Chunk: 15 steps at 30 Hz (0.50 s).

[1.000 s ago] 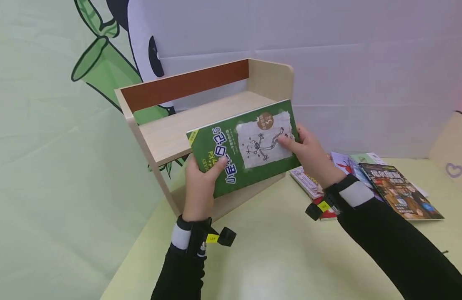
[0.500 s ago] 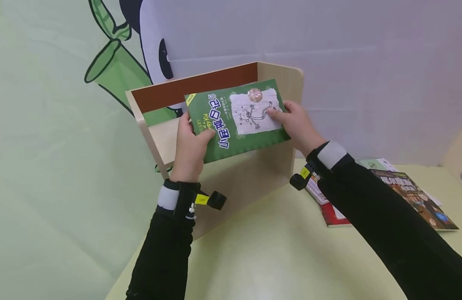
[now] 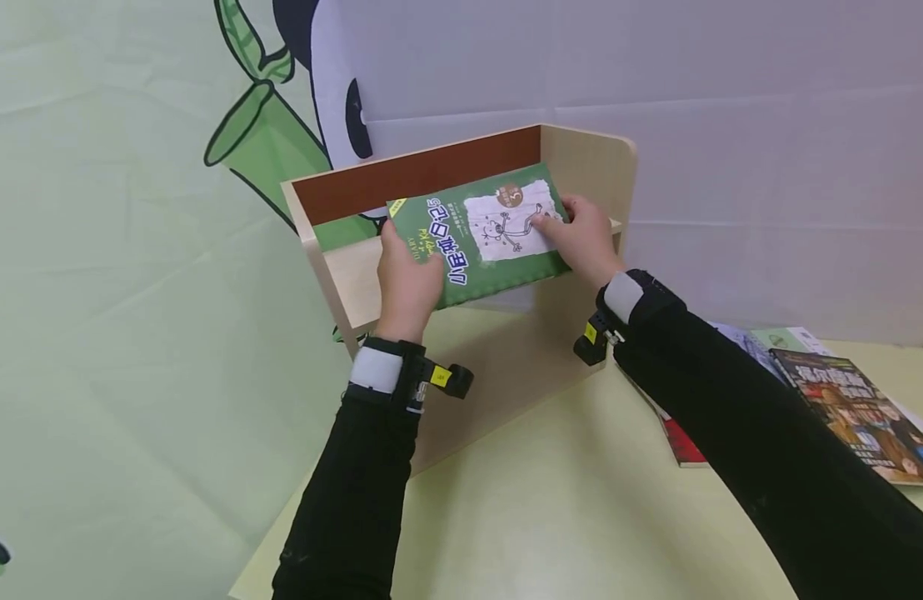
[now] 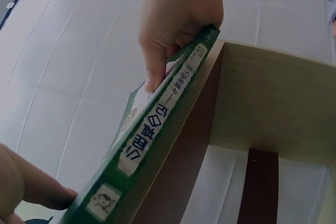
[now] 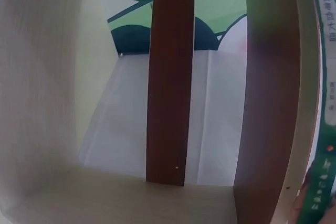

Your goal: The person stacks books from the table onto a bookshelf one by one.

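Note:
A green paperback book (image 3: 476, 233) with a stick-figure cover is held in front of the upper board (image 3: 351, 279) of a small wooden bookshelf (image 3: 592, 171). My left hand (image 3: 407, 287) grips its left end, thumb on the cover. At the other end my right hand (image 3: 584, 242) pinches it the same way, with the fingers behind the book largely hidden. In the left wrist view the book's titled spine (image 4: 152, 114) runs alongside the upper board's edge. Only a strip of the book (image 5: 321, 140) shows in the right wrist view.
Brown slats (image 3: 431, 171) cross the bookshelf's back. Below its upper board is the lower compartment (image 3: 499, 375). Several books, including a dark-covered one (image 3: 855, 412), lie on the pale yellow table (image 3: 566, 517) at right. A printed cloth (image 3: 731, 167) hangs behind.
Both hands have raised the book and carried it forward, from in front of the bookshelf up to its upper board. Both keep their hold. The head view has shifted slightly left.

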Each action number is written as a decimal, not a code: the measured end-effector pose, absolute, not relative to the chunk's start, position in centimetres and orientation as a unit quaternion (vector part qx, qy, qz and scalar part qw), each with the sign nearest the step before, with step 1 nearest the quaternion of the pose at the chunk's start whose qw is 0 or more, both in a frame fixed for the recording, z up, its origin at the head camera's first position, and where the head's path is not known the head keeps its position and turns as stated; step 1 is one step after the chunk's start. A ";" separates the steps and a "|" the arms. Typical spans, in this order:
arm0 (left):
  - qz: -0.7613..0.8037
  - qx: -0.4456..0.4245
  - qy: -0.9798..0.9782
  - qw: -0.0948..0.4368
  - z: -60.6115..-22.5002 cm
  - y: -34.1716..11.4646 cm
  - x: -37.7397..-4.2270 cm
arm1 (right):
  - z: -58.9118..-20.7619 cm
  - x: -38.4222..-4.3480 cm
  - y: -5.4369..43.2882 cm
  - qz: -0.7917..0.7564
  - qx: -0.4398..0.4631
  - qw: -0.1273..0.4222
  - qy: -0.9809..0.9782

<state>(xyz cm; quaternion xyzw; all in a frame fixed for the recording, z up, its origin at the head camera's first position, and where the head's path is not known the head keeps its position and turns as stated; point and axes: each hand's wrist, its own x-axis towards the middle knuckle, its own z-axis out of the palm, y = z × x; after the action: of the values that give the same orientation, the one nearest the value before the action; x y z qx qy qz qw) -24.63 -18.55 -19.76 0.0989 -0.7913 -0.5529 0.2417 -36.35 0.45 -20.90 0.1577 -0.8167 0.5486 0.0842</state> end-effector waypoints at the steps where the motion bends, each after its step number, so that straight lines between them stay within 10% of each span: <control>1: -0.533 0.102 -0.806 0.238 -19.7 -18.6 -24.7 | -20.8 -36.4 0.4 0.536 0.159 0.086 -0.825; 15: -0.359 0.132 -0.902 0.199 -19.6 -17.9 -25.7 | -19.1 -36.8 0.9 0.376 0.151 0.022 -0.914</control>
<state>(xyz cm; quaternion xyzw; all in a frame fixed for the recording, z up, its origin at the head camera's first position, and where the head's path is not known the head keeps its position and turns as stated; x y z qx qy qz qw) -25.70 -17.88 -19.61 0.1325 -0.9021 -0.3593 0.1991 -36.85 0.85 -19.11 0.1512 -0.9138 0.3764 0.0216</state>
